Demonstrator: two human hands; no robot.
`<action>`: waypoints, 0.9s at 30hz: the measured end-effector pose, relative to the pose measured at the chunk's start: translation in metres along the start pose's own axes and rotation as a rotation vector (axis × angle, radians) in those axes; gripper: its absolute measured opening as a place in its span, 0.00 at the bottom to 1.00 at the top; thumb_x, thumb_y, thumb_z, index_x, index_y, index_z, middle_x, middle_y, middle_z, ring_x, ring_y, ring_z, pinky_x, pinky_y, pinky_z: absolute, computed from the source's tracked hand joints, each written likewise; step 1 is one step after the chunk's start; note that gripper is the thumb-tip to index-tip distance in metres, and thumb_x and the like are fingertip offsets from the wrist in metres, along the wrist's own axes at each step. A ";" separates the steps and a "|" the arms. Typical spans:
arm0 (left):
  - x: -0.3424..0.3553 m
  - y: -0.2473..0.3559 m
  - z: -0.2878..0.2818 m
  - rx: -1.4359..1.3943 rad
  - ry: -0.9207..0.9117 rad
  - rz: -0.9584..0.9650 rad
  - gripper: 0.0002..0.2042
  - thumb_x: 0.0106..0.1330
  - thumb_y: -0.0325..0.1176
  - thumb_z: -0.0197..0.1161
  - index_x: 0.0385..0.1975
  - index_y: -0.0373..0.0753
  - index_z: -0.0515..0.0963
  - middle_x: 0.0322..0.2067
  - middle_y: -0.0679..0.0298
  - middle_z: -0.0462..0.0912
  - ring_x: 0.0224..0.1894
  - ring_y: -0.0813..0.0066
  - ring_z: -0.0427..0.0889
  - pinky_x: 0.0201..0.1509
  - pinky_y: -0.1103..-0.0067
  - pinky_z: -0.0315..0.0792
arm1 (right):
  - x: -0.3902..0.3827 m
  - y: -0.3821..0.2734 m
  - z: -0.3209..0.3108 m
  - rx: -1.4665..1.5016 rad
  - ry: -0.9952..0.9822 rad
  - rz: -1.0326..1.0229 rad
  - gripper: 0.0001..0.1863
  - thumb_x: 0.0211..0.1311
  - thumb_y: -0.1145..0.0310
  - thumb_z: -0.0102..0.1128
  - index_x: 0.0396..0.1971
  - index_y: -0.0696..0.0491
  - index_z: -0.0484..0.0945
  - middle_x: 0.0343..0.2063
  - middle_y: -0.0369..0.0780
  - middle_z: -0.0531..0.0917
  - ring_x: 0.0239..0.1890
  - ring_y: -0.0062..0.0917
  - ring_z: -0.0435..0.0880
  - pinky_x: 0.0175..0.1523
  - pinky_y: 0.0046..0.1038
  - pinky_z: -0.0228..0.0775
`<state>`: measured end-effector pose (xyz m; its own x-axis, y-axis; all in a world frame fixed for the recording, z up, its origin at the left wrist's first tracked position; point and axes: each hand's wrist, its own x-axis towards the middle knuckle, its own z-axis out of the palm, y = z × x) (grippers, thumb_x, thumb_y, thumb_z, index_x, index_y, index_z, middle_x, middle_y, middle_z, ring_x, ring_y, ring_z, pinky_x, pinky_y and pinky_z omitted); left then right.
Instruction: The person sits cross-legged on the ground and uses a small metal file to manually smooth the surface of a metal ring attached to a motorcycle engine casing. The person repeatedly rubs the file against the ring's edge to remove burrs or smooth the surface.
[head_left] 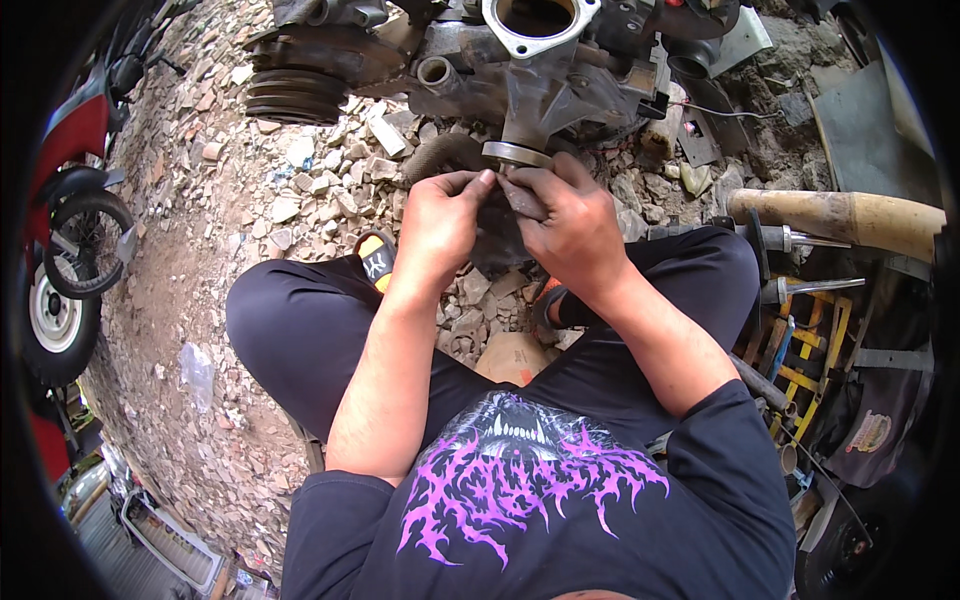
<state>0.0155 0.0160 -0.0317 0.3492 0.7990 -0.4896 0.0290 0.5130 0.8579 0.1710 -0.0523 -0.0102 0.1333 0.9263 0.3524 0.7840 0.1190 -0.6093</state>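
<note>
Both my hands are raised in front of me, below a greasy metal engine assembly (570, 88). A round metal disc or flange (516, 153) sticks out from its lower side, just above my fingers. My left hand (440, 225) is closed in a pinch, thumb and forefinger meeting right under the disc. Close beside it, my right hand (577, 225) has its fingers curled, the fingertips almost touching the left ones at the disc's edge. Whatever lies between the fingertips is too small or hidden to make out.
A grooved pulley (292, 97) sits at the engine's left. Broken stones (330, 185) cover the ground. A red motorbike (75, 150) stands far left. To the right lie a thick bamboo pole (835, 215), metal shafts (815, 287) and a yellow metal frame (812, 350).
</note>
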 end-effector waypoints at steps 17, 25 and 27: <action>-0.017 0.020 -0.007 0.518 0.014 0.473 0.09 0.62 0.27 0.71 0.40 0.34 0.89 0.35 0.52 0.91 0.36 0.64 0.90 0.44 0.73 0.80 | -0.006 0.004 -0.022 0.032 -0.022 -0.021 0.09 0.58 0.71 0.72 0.39 0.53 0.88 0.30 0.45 0.83 0.30 0.45 0.86 0.34 0.42 0.78; -0.010 0.011 -0.003 0.510 0.093 0.298 0.10 0.69 0.31 0.69 0.43 0.30 0.87 0.36 0.57 0.92 0.36 0.73 0.88 0.44 0.76 0.80 | -0.003 0.007 -0.018 0.010 -0.041 0.023 0.11 0.57 0.72 0.72 0.40 0.50 0.89 0.31 0.44 0.84 0.29 0.45 0.86 0.34 0.42 0.78; -0.004 0.000 -0.003 0.332 0.026 0.143 0.12 0.72 0.33 0.66 0.43 0.29 0.87 0.34 0.58 0.91 0.35 0.73 0.88 0.41 0.76 0.80 | -0.004 0.007 -0.016 -0.004 -0.056 0.025 0.12 0.56 0.72 0.72 0.41 0.50 0.89 0.31 0.43 0.84 0.30 0.45 0.86 0.34 0.42 0.78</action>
<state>0.0117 0.0137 -0.0300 0.3477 0.8655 -0.3607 0.2857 0.2686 0.9199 0.1860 -0.0610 -0.0043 0.1191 0.9476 0.2964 0.7831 0.0939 -0.6148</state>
